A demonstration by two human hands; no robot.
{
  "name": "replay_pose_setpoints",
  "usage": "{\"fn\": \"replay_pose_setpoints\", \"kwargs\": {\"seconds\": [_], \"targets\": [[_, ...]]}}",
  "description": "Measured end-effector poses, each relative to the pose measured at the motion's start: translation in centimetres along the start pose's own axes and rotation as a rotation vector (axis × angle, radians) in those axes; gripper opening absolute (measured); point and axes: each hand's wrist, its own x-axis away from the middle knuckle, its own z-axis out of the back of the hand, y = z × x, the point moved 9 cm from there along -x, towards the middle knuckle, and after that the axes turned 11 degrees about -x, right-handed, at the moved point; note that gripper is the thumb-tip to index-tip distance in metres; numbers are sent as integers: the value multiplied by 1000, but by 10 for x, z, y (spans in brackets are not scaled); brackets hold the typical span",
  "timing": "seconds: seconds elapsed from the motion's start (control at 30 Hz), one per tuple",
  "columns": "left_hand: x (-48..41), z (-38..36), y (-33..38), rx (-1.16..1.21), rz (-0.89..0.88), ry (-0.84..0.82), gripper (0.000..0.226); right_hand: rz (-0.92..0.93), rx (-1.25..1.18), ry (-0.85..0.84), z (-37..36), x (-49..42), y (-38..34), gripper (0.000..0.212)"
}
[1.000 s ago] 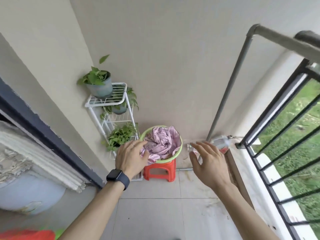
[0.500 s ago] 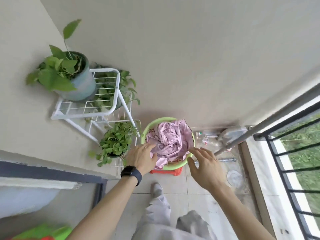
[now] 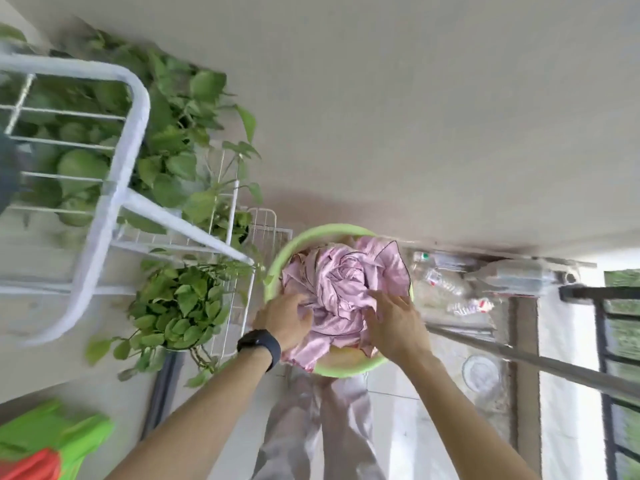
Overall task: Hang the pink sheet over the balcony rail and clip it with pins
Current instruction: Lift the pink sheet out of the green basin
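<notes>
Pink sheet point(image 3: 341, 292) bunched in green basin point(image 3: 325, 231): left hand point(image 3: 282, 320) sunk in its near-left folds, hold indeterminate; right hand point(image 3: 394, 320) flat on near-right folds. Balcony rail point(image 3: 588, 292) lies rightward, nearer right hand.

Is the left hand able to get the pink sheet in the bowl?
Probably yes. The left hand is touching the sheet, which lies heaped in the open green bowl, and nothing covers it.

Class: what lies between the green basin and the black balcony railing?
In the head view, clear plastic bottles lie between the green basin and the black railing.
</notes>
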Motion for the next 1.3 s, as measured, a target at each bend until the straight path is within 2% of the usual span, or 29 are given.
{"fn": "replay_pose_setpoints", "kwargs": {"seconds": [0.13,0.23,0.27,0.33,0.4,0.47,0.53,0.6,0.7,0.8,0.93,1.03,1.17,1.23,1.3], "targets": [[-58,-29,-11,204,117,-38,68,53,-25,22,-17,-84,10,51],[-90,-54,-14,436,202,-80,103,14,28,-124,-50,-132,31,91],[-96,-61,-13,498,214,-86,107,-21,-23,-188,-62,-143,40,104],[-106,-69,-13,560,226,-55,92,-127,-206,-278,-82,-155,57,118],[-105,-76,-17,589,269,-77,92,-200,-255,-318,-92,-152,68,118],[-96,-78,-15,630,266,-127,94,-187,-211,-319,-90,-139,72,105],[-76,-62,-8,697,202,-94,88,-149,-253,-257,-68,-114,62,89],[-47,-27,5,802,128,-6,84,-124,-336,-150,-36,-78,47,74],[3,50,33,888,-10,136,76,-144,-474,-10,16,-14,17,63],[54,140,78,896,-187,199,69,-154,-550,184,74,48,-23,36],[134,262,146,871,-468,252,50,-10,-707,488,173,131,-99,28],[207,353,185,845,-662,345,46,123,-742,616,258,191,-152,22],[309,469,242,845,-934,445,48,311,-799,783,369,272,-216,32],[359,521,271,847,-1036,494,46,461,-894,751,417,310,-248,36],[407,568,295,874,-1108,563,42,686,-1068,468,450,338,-280,39]]}}
